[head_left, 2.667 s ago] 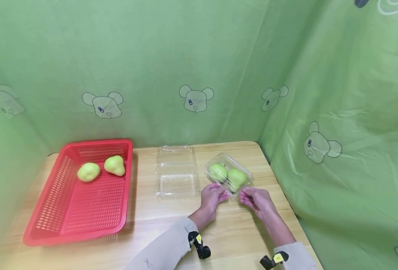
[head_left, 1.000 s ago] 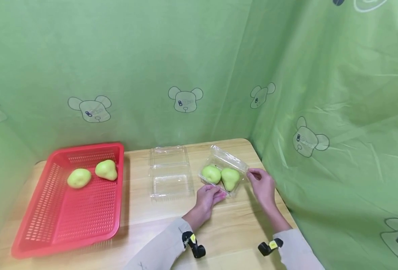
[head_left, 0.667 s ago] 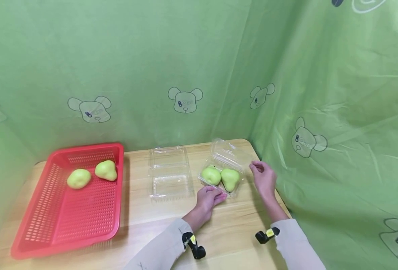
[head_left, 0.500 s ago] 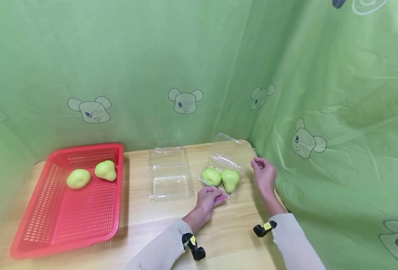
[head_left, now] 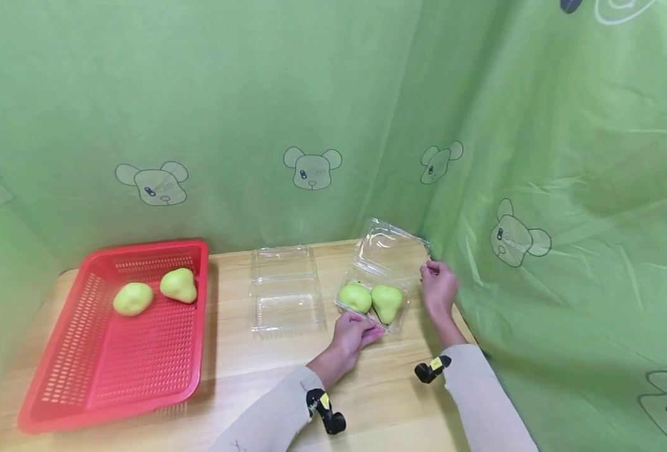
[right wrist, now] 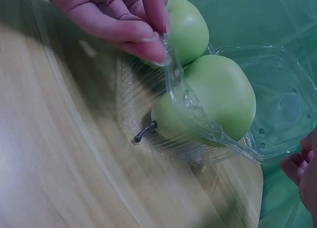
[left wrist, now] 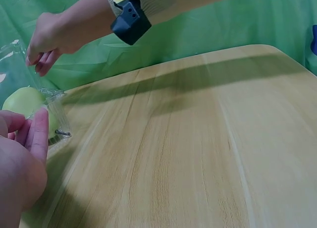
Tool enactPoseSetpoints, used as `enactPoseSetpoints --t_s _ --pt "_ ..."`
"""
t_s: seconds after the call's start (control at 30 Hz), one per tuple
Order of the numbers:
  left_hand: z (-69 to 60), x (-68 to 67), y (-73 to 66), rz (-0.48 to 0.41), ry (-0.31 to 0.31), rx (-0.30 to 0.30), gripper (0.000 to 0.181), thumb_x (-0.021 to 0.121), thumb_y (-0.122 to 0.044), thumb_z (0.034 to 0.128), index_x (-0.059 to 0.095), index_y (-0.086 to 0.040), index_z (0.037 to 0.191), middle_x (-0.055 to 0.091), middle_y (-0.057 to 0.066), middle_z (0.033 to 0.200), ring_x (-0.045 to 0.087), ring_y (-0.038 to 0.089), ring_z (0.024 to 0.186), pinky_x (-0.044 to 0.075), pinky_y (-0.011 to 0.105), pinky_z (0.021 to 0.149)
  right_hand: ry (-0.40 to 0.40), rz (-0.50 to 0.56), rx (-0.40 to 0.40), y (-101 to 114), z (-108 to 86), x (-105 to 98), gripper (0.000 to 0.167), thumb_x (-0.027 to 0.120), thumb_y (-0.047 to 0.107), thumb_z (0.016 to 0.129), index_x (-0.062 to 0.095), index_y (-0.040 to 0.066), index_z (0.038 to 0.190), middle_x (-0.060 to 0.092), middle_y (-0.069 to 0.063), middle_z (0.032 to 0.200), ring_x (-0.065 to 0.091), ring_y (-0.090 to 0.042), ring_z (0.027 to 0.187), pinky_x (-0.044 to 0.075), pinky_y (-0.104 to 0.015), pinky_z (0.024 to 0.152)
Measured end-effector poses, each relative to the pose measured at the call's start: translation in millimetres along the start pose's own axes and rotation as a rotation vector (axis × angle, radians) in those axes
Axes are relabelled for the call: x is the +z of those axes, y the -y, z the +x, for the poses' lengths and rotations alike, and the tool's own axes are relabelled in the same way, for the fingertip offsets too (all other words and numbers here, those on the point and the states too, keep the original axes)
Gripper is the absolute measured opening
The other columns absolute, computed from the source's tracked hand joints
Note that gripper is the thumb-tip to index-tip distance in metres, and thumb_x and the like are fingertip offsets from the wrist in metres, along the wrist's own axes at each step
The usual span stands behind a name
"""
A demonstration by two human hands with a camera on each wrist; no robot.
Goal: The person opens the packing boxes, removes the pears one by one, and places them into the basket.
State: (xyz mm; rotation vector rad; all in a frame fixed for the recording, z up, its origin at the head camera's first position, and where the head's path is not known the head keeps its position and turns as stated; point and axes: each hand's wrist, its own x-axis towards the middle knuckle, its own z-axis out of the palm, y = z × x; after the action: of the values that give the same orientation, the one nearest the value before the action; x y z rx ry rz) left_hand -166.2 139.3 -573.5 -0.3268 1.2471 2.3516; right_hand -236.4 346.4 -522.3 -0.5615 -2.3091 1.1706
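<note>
A clear plastic clamshell box (head_left: 405,309) holds two green pears, a left pear (head_left: 354,297) and a right pear (head_left: 387,302). Its lid (head_left: 390,251) is swung up and back behind the fruit. My left hand (head_left: 348,336) pinches the box's near rim between thumb and fingers, clearly visible in the right wrist view. At the lid's right corner, the curled fingers of my right hand (head_left: 439,289) pinch the edge. From the right wrist, one pear (right wrist: 213,99) shows a dark stem pointing toward the table.
A red perforated basket (head_left: 192,376) stands at the left with a rounder pear (head_left: 132,299) and another pear (head_left: 178,285). Between it and my hands lies a second clear clamshell (head_left: 285,289), unfolded. Green curtain (head_left: 226,113) surrounds the wooden table (head_left: 384,395).
The lid was down over the pears; my right hand has lifted it up and back, moving away from me and rightward. My left hand stays at the near rim.
</note>
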Motion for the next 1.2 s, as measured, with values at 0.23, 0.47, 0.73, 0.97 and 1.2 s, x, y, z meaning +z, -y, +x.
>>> enactPoseSetpoints --t_s 0.23,0.47,0.73,0.97,1.2 --pt "-0.1 -0.2 0.4 -0.004 0.004 -0.004 0.02 0.064 0.006 0.0925 0.051 -0.004 0.103 0.073 0.022 0.101 0.077 0.02 0.083 0.067 0.037 0.089 -0.02 -0.079 0.01 -3 5.1 9 0.03 0.061 0.003 0.096 0.07 -0.007 0.123 0.074 -0.029 0.114 0.072 -0.043 0.102 0.062 -0.05 0.092" --pt "-0.8 1.1 0.3 -0.001 0.0 -0.006 0.022 0.065 0.006 0.0926 0.05 -0.002 0.107 0.071 0.021 0.101 0.075 0.02 0.083 0.067 0.036 0.088 0.056 -0.112 0.062 -5 5.0 14 0.036 0.056 -0.001 0.096 0.064 -0.01 0.129 0.07 -0.033 0.12 0.069 -0.046 0.108 0.061 -0.052 0.098" --pt "-1.1 3.3 0.5 -0.001 -0.013 -0.021 0.022 0.064 0.007 0.0916 0.051 0.0 0.107 0.071 0.021 0.099 0.075 0.02 0.081 0.068 0.035 0.086 0.139 -0.177 0.136 -9 2.1 16 0.034 0.056 -0.001 0.095 0.067 -0.009 0.126 0.069 -0.033 0.122 0.067 -0.048 0.114 0.058 -0.054 0.104" --pt "-2.6 3.5 1.3 0.001 -0.014 -0.021 0.023 0.065 0.006 0.0913 0.05 0.001 0.108 0.072 0.022 0.1 0.075 0.02 0.081 0.067 0.034 0.086 0.197 -0.225 0.147 -13 -0.4 12 0.036 0.06 0.007 0.096 0.065 -0.011 0.127 0.066 -0.033 0.13 0.061 -0.051 0.126 0.049 -0.057 0.116" --pt "-6.8 4.6 1.8 0.001 -0.012 -0.019 0.022 0.064 0.006 0.0931 0.05 0.001 0.109 0.073 0.025 0.104 0.077 0.021 0.082 0.068 0.035 0.085 0.258 -0.286 0.142 -15 -5.1 11 0.026 0.057 0.013 0.099 0.074 -0.005 0.107 0.075 -0.027 0.112 0.069 -0.044 0.105 0.058 -0.055 0.096"
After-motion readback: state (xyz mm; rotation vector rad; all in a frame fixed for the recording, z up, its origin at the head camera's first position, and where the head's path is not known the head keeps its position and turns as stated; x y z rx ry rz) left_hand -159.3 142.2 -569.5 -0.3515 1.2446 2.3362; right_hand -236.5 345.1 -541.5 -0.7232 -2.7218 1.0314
